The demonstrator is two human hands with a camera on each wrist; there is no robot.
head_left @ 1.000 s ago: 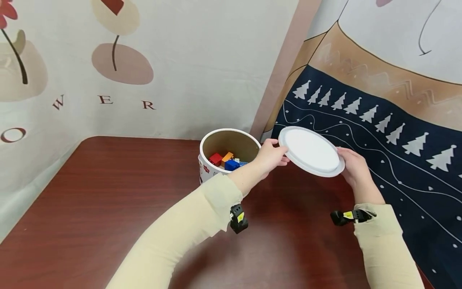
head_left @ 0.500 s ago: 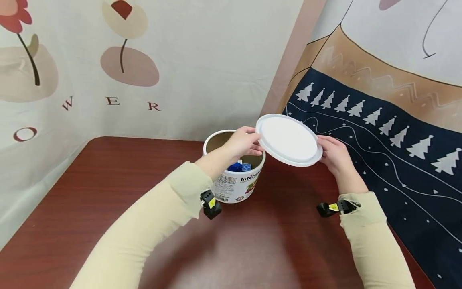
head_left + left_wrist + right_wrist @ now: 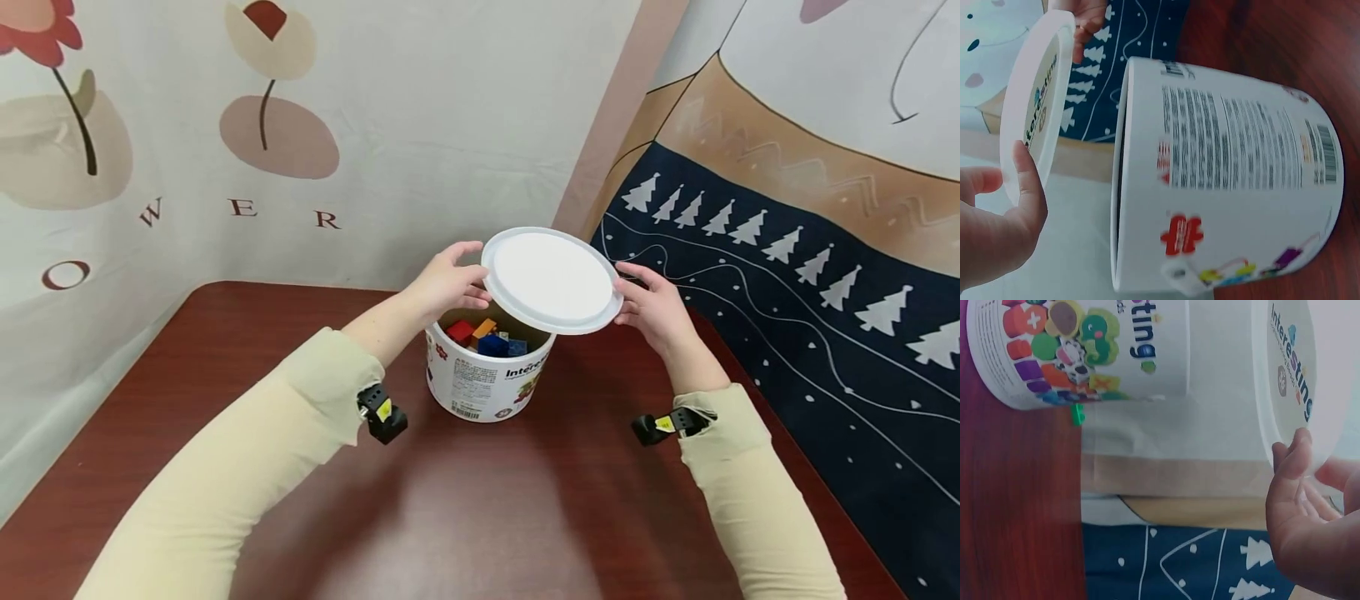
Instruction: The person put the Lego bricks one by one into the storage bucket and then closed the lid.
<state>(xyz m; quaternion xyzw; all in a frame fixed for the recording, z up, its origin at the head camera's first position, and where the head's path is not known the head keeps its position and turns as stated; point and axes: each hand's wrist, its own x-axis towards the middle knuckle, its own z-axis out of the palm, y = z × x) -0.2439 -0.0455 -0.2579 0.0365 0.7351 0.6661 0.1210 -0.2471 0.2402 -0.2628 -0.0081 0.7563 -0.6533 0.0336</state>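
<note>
A round white lid is held tilted above the back right of a white printed bucket. My left hand pinches the lid's left edge between thumb and fingers. On the opposite edge, my right hand grips it the same way. Printed lettering shows on the lid's underside in the left wrist view. Inside the bucket lie several toy blocks: a red block, an orange block and blue blocks. The lid and left hand cover part of the bucket's mouth.
The bucket stands on a dark red-brown table. A pale printed cloth hangs behind it, and a navy cloth with trees hangs on the right. A small green piece shows beside the bucket in the right wrist view.
Both hands have carried the lid leftward and a little up, from the right of the bucket to above it. The left hand has moved off the bucket's opening, showing the blocks again.
</note>
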